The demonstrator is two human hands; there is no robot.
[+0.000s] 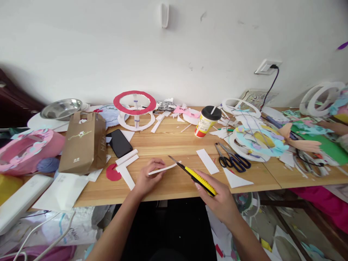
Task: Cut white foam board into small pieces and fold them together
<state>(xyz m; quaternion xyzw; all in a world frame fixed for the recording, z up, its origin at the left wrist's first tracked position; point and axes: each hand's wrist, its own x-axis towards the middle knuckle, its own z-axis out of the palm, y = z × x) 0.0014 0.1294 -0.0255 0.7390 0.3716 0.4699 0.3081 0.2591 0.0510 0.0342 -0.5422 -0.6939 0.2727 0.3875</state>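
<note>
My right hand (216,194) grips a yellow-and-black plastic utility knife (201,179), its thin metal blade slanting up and left. My left hand (149,177) pinches a narrow, curved white strip (166,169) (foam or card, I can't tell) above the pale wooden table (168,143). The blade crosses the strip's tip in this 1 view, so contact is unclear. My left fingertips are partly hidden, and the pink rounded piece (53,145) at far left is cut off.
</note>
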